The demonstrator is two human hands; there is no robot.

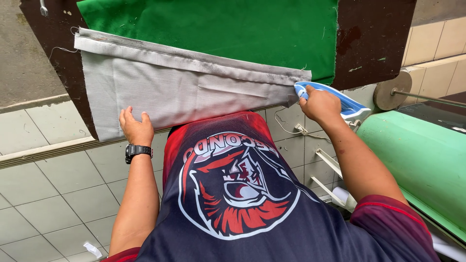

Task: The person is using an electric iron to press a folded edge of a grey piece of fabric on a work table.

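Head view: nearest, at six o'clock, a dark printed shirt (233, 194) fills the lower frame. At nine o'clock the left hand (136, 127), with a black wristwatch (138, 151) on its wrist, is laid flat on the near edge of a grey cloth (165, 92), fingers together and extended. At three o'clock the right hand (320, 104) is closed around the handle of a blue and white iron (347, 104), whose tip is set against the cloth's right end. Beyond, at twelve o'clock, a green cloth (218, 29) is spread on a dark brown board (374, 39). A green roll (422, 155) is seen at four o'clock.
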